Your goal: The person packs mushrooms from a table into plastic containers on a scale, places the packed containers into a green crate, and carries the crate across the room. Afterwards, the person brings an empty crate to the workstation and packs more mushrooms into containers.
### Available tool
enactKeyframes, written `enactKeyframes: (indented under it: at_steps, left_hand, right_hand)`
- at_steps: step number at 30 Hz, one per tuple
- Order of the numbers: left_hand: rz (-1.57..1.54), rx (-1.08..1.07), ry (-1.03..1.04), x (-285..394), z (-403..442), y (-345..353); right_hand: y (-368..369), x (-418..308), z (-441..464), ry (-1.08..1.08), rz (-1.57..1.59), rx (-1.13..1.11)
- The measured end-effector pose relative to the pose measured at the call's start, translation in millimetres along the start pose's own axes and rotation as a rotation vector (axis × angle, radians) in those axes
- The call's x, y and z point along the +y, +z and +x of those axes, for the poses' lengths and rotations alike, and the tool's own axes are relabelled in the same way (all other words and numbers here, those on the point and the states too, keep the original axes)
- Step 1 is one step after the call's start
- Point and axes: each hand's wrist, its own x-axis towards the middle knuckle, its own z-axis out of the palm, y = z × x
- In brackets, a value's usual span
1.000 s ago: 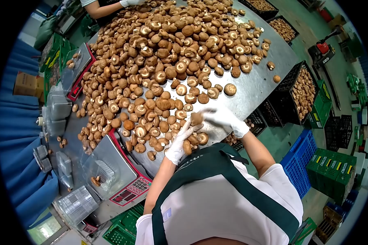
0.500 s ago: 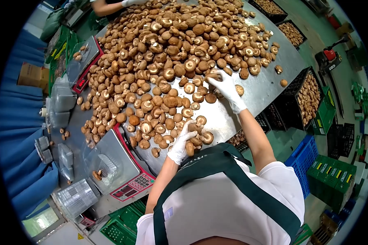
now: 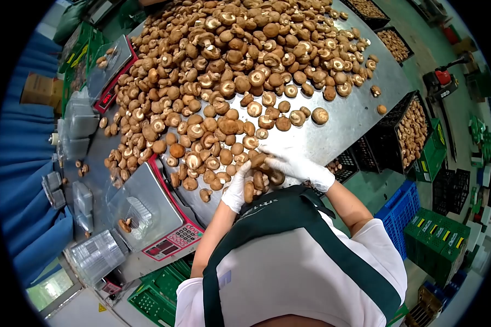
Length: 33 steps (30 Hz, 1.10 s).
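Observation:
White-gloved, my left hand (image 3: 236,191) curls round a small cluster of shiitake mushrooms (image 3: 249,192) at the table's near edge, against my apron. My right hand (image 3: 295,165), also gloved, reaches in from the other side with its fingers closed on a brown shiitake mushroom (image 3: 258,160), right beside the left fingertips. Part of the cluster is hidden by the hands and apron. Just beyond lie loose shiitakes, caps and pale gills showing, and behind them rises a large mushroom heap (image 3: 240,49).
A red-edged scale (image 3: 169,204) stands at the left with a clear plastic tray (image 3: 138,215) on it; another scale (image 3: 109,68) is further back. Stacked clear trays (image 3: 99,256) sit nearby. Black crates of mushrooms (image 3: 411,131) and a pallet jack (image 3: 441,79) are at the right.
My right hand has come back from the heap's edge to beside my left hand, now with a mushroom. The other person's gloved hand at the top has left the view.

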Motion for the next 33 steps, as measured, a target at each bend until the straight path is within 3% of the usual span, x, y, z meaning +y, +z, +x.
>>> enactKeyframes:
  at_steps: [1,3,5,7,9,11,13,15,16,17,20,21,23,26,27,29,31,32,33]
  left_hand:
    - [-0.036,-0.098,0.022,2,-2,-5]
    - [-0.002,0.1,0.209,21,-23,30]
    - [-0.003,0.009,0.289,37,-47,-4]
    - [0.179,0.275,0.546,63,-95,12]
    - [0.317,0.459,0.855,81,-144,-5]
    - [0.493,0.525,1.054,106,-198,-24]
    - [0.906,0.92,1.196,123,-253,-68]
    - [0.936,1.089,1.263,125,-272,-73]
    - [0.89,1.176,1.181,123,-276,-74]
    - [1.314,1.355,1.174,124,-286,-107]
    - [1.645,1.431,0.777,110,-288,-137]
    - [1.589,1.431,0.707,108,-286,-141]
    - [1.715,1.502,0.724,104,-279,-139]
    - [1.65,1.535,0.707,105,-266,-126]
    - [1.642,1.496,0.729,107,-262,-117]
    - [1.814,1.588,0.797,108,-254,-120]
    - [1.833,1.662,1.002,108,-235,-96]
    - [1.777,1.606,1.112,108,-222,-87]
    - [1.718,1.549,1.213,106,-208,-76]
  right_hand:
    - [-3,1,2,0.023,0.086,0.019]
    - [-7,5,4,0.037,0.17,0.162]
    - [-19,5,4,0.182,0.024,0.244]
    - [-19,30,4,0.168,-0.104,0.316]
    - [-26,24,1,0.291,-0.069,0.29]
    - [-28,24,0,0.292,-0.08,0.294]
    - [-29,25,2,0.268,-0.103,0.278]
    - [-26,28,5,0.25,-0.078,0.275]
    - [-25,26,8,0.247,-0.076,0.266]
    - [-24,24,11,0.239,-0.101,0.254]
    - [-19,18,23,0.223,-0.141,0.222]
    - [-17,15,28,0.219,-0.158,0.204]
    - [-12,5,39,0.185,-0.158,0.205]
    - [1,1,64,0.074,-0.201,0.208]
    - [8,4,76,-0.024,-0.256,0.238]
    - [21,1,101,-0.026,-0.422,0.201]
    - [39,6,122,-0.213,-0.6,0.276]
    - [45,6,129,-0.151,-0.659,0.173]
    - [59,26,136,-0.214,-0.676,0.26]
